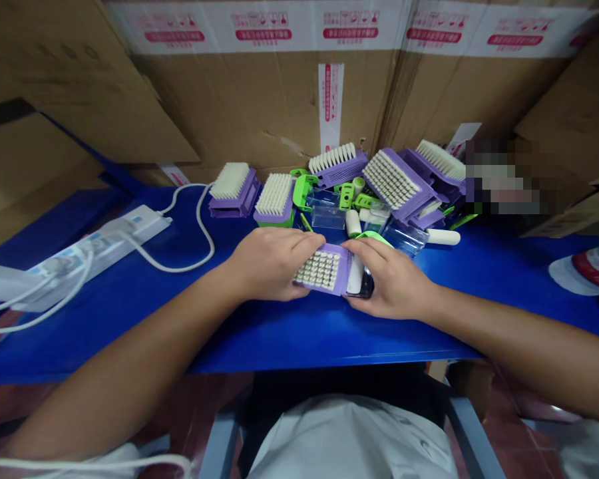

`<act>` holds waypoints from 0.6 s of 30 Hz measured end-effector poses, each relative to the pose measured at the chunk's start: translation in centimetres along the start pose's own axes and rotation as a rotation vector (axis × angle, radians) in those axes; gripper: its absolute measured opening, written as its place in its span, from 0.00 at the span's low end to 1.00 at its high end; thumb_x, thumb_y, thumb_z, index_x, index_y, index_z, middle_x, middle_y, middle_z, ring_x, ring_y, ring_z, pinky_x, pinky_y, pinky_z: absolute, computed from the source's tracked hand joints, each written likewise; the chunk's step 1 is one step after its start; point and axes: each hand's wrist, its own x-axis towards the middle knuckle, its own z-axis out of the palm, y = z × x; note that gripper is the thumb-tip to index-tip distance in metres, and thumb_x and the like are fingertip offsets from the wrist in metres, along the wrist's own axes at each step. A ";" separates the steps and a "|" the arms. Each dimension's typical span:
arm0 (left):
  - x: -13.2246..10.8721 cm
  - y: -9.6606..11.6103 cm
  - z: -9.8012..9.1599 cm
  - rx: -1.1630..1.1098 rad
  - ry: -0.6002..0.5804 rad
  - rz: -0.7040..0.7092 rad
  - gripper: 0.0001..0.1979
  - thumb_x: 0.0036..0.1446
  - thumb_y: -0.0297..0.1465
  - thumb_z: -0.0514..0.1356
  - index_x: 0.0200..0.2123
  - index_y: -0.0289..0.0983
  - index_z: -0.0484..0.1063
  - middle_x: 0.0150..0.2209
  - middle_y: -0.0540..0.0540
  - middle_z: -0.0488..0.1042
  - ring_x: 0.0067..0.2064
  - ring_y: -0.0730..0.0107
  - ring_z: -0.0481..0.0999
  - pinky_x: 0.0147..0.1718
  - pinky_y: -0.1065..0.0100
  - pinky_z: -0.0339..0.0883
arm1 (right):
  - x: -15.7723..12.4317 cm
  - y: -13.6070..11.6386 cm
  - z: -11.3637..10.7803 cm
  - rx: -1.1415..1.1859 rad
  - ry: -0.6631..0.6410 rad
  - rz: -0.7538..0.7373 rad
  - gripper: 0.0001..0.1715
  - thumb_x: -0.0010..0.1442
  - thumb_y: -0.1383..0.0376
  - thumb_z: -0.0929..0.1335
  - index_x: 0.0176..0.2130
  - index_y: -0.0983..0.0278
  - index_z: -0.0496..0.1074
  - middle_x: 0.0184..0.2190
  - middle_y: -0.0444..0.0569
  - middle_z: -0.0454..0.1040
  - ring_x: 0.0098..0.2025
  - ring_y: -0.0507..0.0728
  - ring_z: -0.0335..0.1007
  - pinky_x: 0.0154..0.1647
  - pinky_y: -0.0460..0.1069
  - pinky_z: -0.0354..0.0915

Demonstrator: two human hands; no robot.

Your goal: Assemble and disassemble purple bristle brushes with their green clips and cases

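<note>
Both my hands hold one purple brush [324,269] with white bristles over the blue table [180,313]. My left hand [269,263] wraps its fingers round the brush's left end. My right hand [389,279] grips the right end, where a white and dark part [357,278] sits against the brush. Just behind my hands lies a heap of purple brushes [394,179], green plastic parts [347,196], clear plastic covers [329,213] and white rollers [442,237].
Two more purple brushes [234,189] stand apart at the back, left of the heap. A white power strip [104,243] with white cables lies at the left. Cardboard boxes [259,100] wall in the back. A red and white object [586,269] sits at the right edge.
</note>
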 end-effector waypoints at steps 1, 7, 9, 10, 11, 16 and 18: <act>0.0 0.0 0.0 0.002 -0.011 -0.011 0.28 0.52 0.38 0.64 0.56 0.34 0.72 0.50 0.39 0.84 0.49 0.53 0.85 0.45 0.60 0.78 | 0.0 0.0 0.0 0.002 -0.003 0.005 0.41 0.53 0.61 0.74 0.62 0.69 0.61 0.52 0.66 0.76 0.51 0.71 0.78 0.48 0.63 0.79; 0.1 -0.1 -0.1 -0.009 0.026 0.020 0.29 0.51 0.39 0.64 0.56 0.33 0.73 0.49 0.38 0.84 0.47 0.53 0.86 0.40 0.61 0.78 | 0.1 -0.1 0.1 0.009 -0.016 0.029 0.42 0.53 0.61 0.74 0.62 0.66 0.60 0.53 0.65 0.75 0.52 0.71 0.78 0.48 0.63 0.78; 0.0 -0.2 0.0 -0.005 0.054 0.038 0.29 0.51 0.38 0.64 0.55 0.32 0.73 0.48 0.38 0.84 0.47 0.53 0.86 0.40 0.61 0.78 | 0.1 -0.1 0.0 0.012 -0.016 0.031 0.42 0.53 0.61 0.74 0.62 0.66 0.61 0.53 0.65 0.75 0.51 0.71 0.78 0.48 0.64 0.79; 0.0 -0.2 0.0 -0.003 0.066 0.045 0.28 0.51 0.38 0.65 0.55 0.31 0.73 0.48 0.38 0.84 0.46 0.54 0.86 0.39 0.61 0.78 | 0.1 -0.1 0.0 0.012 -0.016 0.032 0.41 0.53 0.61 0.74 0.62 0.67 0.61 0.52 0.65 0.75 0.51 0.71 0.78 0.48 0.64 0.79; 0.0 -0.2 0.1 0.000 0.073 0.047 0.28 0.51 0.38 0.65 0.55 0.31 0.73 0.48 0.39 0.85 0.46 0.54 0.86 0.39 0.61 0.78 | 0.1 -0.1 0.0 0.012 -0.015 0.030 0.41 0.53 0.61 0.74 0.62 0.67 0.61 0.52 0.66 0.75 0.51 0.71 0.79 0.48 0.64 0.79; 0.1 -0.1 -0.1 -0.001 0.063 0.021 0.27 0.53 0.38 0.64 0.55 0.33 0.73 0.47 0.40 0.85 0.46 0.54 0.86 0.39 0.61 0.77 | 0.2 -0.1 -0.3 0.020 -0.013 0.031 0.42 0.53 0.61 0.75 0.62 0.65 0.61 0.53 0.64 0.75 0.53 0.71 0.78 0.49 0.63 0.78; 0.2 0.1 -0.4 0.000 0.050 0.001 0.26 0.54 0.38 0.63 0.55 0.33 0.73 0.47 0.40 0.85 0.45 0.54 0.86 0.40 0.61 0.77 | 0.2 0.0 -0.4 0.027 -0.006 0.032 0.43 0.52 0.61 0.75 0.63 0.64 0.61 0.54 0.63 0.75 0.53 0.71 0.78 0.50 0.63 0.78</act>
